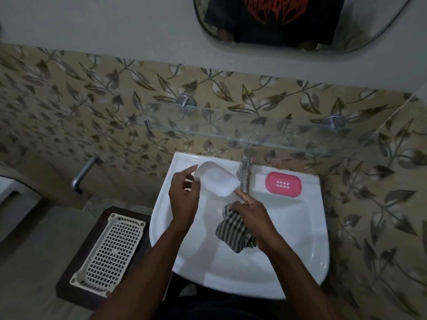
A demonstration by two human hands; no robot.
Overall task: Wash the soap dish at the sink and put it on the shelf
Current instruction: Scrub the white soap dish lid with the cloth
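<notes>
A white oval soap dish (216,179) is held over the back left of the white sink (288,239), with my left hand (183,199) gripping its left end. My right hand (250,213) holds a dark striped cloth (233,229) bunched over the basin, and its forefinger reaches toward the dish's right end, close to the chrome tap (245,174). A pink slotted soap tray (283,184) lies on the sink's back right ledge. Above the sink a glass shelf (231,132) runs along the leaf-patterned wall.
Two chrome brackets (186,103) hold the shelf. A cream perforated basket (111,250) rests on a dark stool left of the sink. A metal pipe spout (84,173) sticks out of the wall at left. A mirror (300,21) hangs above.
</notes>
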